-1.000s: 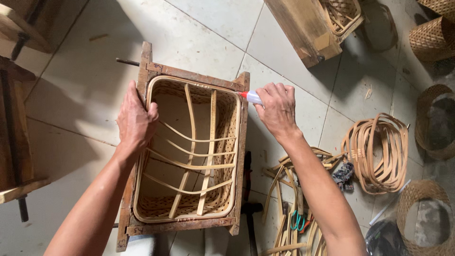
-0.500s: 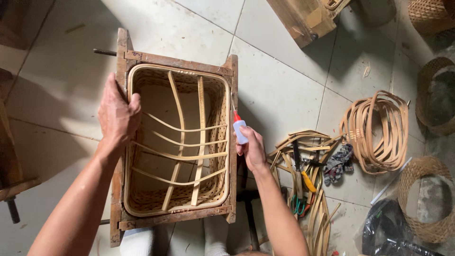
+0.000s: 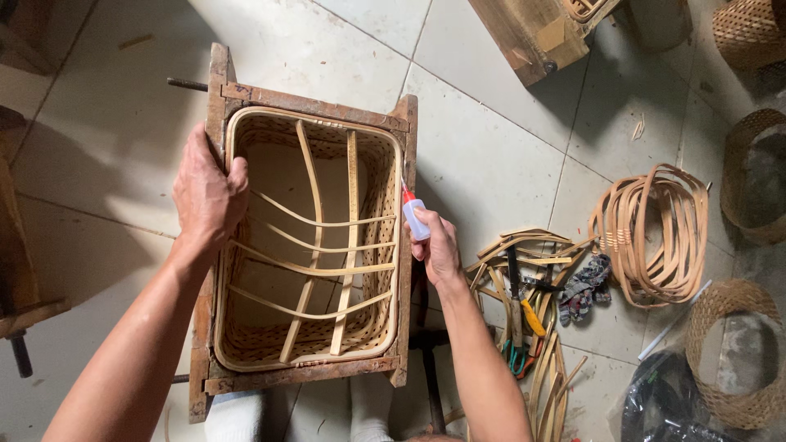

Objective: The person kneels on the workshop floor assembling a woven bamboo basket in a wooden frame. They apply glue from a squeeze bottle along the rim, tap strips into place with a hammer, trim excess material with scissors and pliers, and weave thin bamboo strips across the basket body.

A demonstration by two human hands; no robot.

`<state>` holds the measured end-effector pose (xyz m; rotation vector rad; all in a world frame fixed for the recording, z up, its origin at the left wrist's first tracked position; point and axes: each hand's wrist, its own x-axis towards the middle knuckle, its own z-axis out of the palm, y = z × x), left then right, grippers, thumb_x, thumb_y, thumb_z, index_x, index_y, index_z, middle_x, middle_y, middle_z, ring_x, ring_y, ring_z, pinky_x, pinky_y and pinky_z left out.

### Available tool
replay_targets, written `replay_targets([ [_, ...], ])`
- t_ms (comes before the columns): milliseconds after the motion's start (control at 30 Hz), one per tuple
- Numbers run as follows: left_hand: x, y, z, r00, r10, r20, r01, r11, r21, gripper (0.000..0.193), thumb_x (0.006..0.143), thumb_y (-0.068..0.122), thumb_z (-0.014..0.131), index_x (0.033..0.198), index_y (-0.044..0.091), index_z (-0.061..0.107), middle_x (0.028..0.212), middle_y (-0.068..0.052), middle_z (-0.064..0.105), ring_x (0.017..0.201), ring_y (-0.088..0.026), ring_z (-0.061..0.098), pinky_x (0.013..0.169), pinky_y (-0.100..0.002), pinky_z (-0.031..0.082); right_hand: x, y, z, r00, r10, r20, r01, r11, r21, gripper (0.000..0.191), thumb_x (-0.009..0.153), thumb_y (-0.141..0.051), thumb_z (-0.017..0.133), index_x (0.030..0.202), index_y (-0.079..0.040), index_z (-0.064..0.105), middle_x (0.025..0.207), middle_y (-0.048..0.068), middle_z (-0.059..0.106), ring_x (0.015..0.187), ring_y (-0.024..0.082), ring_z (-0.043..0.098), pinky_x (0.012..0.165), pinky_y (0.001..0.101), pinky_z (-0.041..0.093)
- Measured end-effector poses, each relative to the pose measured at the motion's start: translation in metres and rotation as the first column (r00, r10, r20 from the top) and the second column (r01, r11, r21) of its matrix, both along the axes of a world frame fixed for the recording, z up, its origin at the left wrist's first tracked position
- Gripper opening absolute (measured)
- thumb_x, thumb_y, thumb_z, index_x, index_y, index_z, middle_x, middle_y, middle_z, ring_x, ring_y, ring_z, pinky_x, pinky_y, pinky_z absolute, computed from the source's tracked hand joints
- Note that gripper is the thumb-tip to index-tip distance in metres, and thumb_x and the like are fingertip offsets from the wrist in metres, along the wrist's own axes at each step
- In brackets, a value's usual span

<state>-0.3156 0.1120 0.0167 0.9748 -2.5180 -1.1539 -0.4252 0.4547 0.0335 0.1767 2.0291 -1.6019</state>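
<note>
Head view: a rectangular woven rattan basket (image 3: 311, 245) sits inside a rough brown wooden frame mould (image 3: 315, 105) on the pale tiled floor (image 3: 491, 155), the frame holding its sides square. Bent cane strips cross its open inside as braces. The left hand (image 3: 205, 192) lies on the basket's left rim, palm down and fingers curled over the frame edge, seemingly to steady both. The right hand (image 3: 438, 245) pinches a small clear squeeze bottle with a red nozzle (image 3: 412, 213), tip pointed up against the right rim where cane meets frame, a likely spot for glue. Just beside that wrist lie loose cane strips (image 3: 524, 245) and yellow-handled pliers (image 3: 524, 315), within reach. Farther right, a coil of tan rattan hoops (image 3: 655, 229) and round woven baskets (image 3: 737, 352) rest apart.
</note>
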Motion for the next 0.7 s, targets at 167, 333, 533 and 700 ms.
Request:
replay_targets([
  [167, 0.001, 0.001, 0.003, 0.996, 0.002, -0.091, -0.009, 0.997, -0.074, 0.052, 0.096, 0.013, 0.064, 0.141, 0.003, 0.042, 0.113, -0.023, 0.062, 0.1, -0.042, 0.063, 0.087, -0.056, 0.049, 0.011, 0.002, 0.004, 0.99, 0.073, -0.122, -0.076, 0.997, -0.022, 0.049, 0.089, -0.049, 0.063, 0.093, 0.0, 0.063, 0.077, 0.005, 0.065, 0.05, 0.006, 0.055, 0.039, 0.0228, 0.045],
  [333, -0.001, 0.0, -0.001, 0.999, 0.014, -0.043, -0.015, 1.0, -0.023, 0.057, 0.096, 0.014, 0.063, 0.146, 0.001, 0.039, 0.113, -0.025, 0.062, 0.1, -0.043, 0.063, 0.088, -0.056, 0.048, -0.001, -0.006, 0.006, 0.987, 0.078, -0.138, -0.078, 0.997, -0.001, 0.051, 0.087, -0.05, 0.062, 0.095, 0.0, 0.067, 0.071, 0.004, 0.064, 0.047, 0.008, 0.056, 0.04, 0.0229, 0.046],
  [533, -0.001, -0.001, -0.007, 0.995, 0.017, -0.1, -0.026, 0.995, -0.092, 0.059, 0.094, 0.016, 0.067, 0.144, 0.0, 0.041, 0.119, -0.027, 0.062, 0.108, -0.046, 0.061, 0.091, -0.055, 0.048, -0.02, -0.018, 0.01, 0.998, 0.05, -0.05, -0.048, 0.998, 0.034, 0.053, 0.089, -0.051, 0.062, 0.095, 0.002, 0.069, 0.063, 0.0, 0.058, 0.046, 0.007, 0.054, 0.041, 0.0219, 0.043],
  [700, 0.0, -0.001, -0.01, 0.993, 0.001, -0.114, -0.011, 0.996, -0.085, 0.059, 0.096, 0.017, 0.067, 0.146, 0.001, 0.04, 0.121, -0.026, 0.062, 0.109, -0.046, 0.061, 0.092, -0.055, 0.049, 0.02, -0.005, 0.022, 0.997, 0.016, -0.07, -0.016, 1.0, 0.01, 0.046, 0.087, -0.046, 0.061, 0.094, -0.001, 0.066, 0.068, 0.0, 0.063, 0.047, 0.009, 0.055, 0.04, 0.0244, 0.045],
])
